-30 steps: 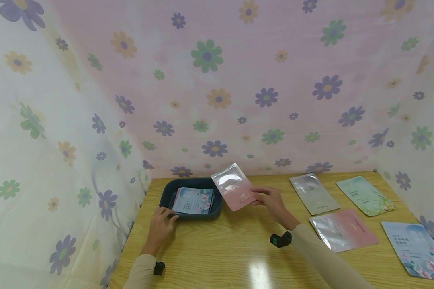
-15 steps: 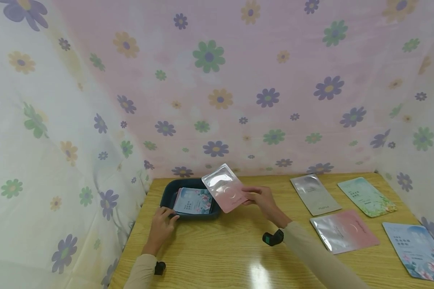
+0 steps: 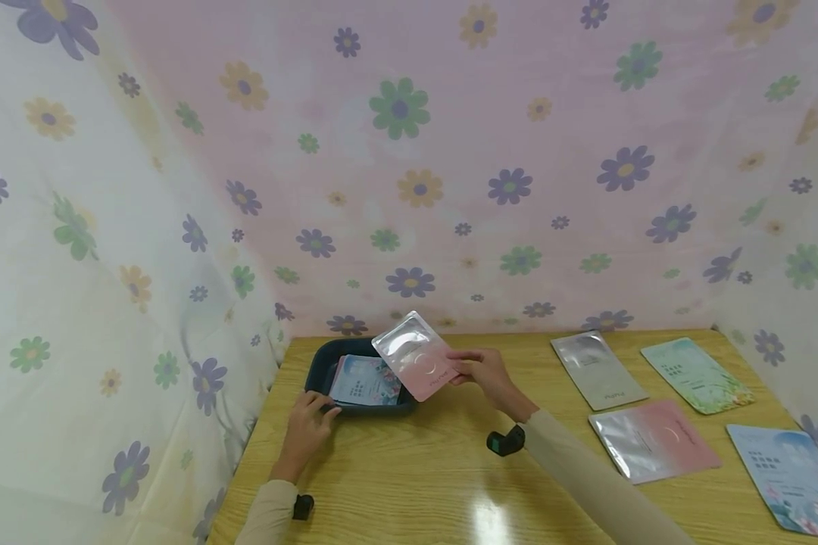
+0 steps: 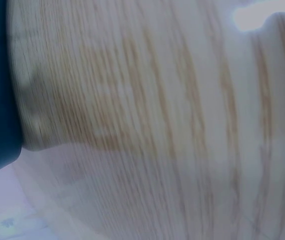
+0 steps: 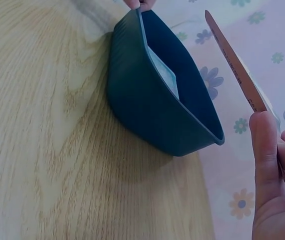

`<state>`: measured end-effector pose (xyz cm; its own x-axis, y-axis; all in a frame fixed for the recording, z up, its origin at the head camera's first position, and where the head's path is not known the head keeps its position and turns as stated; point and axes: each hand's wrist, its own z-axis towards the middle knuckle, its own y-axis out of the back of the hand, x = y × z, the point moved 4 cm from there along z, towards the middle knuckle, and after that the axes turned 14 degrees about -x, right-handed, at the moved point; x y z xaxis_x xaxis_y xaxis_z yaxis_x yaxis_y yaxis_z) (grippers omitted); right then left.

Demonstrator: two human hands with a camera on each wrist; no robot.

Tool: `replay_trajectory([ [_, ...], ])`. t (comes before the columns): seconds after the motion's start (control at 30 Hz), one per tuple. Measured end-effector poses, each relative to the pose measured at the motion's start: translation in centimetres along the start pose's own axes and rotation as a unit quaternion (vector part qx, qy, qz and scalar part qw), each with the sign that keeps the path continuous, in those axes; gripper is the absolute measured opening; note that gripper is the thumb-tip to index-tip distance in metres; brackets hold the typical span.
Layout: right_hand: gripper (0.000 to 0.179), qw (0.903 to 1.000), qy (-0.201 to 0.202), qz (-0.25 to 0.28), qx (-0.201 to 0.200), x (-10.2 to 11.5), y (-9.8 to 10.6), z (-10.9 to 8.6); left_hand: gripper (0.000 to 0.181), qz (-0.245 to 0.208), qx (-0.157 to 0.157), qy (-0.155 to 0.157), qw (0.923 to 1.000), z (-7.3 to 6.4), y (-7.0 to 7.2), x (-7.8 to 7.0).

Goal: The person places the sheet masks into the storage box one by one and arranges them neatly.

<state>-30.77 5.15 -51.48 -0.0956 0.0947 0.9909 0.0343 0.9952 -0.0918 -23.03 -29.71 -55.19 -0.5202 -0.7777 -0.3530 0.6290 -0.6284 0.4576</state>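
"Where to find the pink-and-silver foil sachet (image 3: 412, 359)?"
"Clamped in the right hand (image 3: 488, 376), at ten o'clock from it, tilted above the three o'clock end of the dark teal basin (image 3: 375, 412)."
"And the left hand (image 3: 307, 426)?"
"Pinching the basin's rim at eight o'clock."
"Any likely trouble?"
"Possibly snagging on the three o'clock rim, if lowered too soon at this tilt. Perhaps slipping or twisting too, with just one edge gripped. Perhaps also pushing the blue floral sachet (image 3: 360, 381) inside askew, from landing corner-first."
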Motion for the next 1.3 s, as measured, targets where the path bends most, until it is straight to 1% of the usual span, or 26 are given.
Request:
replay_trajectory([
  [0.27, 0.024, 0.9999, -0.006, -0.001, 0.011, -0.3, -1.0, 0.9, 0.02, -0.005, 0.004, -0.013, 0.9999, 0.2, 0.2, -0.1],
  [0.37, 0.024, 0.9999, -0.008, -0.001, 0.013, -0.4, -1.3, 1.1, 0.02, -0.001, 0.005, -0.025, 0.9997, 0.3, 0.2, -0.1],
  [0.6, 0.022, 0.9997, -0.013, -0.005, 0.02, -0.8, -2.2, 1.8, 0.019, 0.002, 0.02, -0.048, 0.9987, 0.7, 0.2, -0.1],
  [0.7, 0.022, 0.9995, -0.017, -0.009, 0.025, -0.9, -2.6, 2.2, 0.019, 0.009, 0.021, -0.062, 0.9978, 0.8, 0.2, -0.2],
  [1.0, 0.023, 0.9984, -0.012, -0.028, 0.048, -1.1, -3.9, 3.1, 0.017, 0.014, 0.02, -0.096, 0.9951, 1.1, 0.2, -0.2],
  [1.13, 0.024, 0.997, -0.007, -0.041, 0.065, -1.1, -4.5, 3.7, 0.016, 0.019, 0.019, -0.115, 0.993, 1.0, 0.2, -0.2],
  [1.3, 0.023, 0.9938, -0.01, -0.068, 0.087, -1.1, -5.6, 4.4, 0.015, 0.033, 0.019, -0.125, 0.9915, 0.9, 0.3, -0.3],
])
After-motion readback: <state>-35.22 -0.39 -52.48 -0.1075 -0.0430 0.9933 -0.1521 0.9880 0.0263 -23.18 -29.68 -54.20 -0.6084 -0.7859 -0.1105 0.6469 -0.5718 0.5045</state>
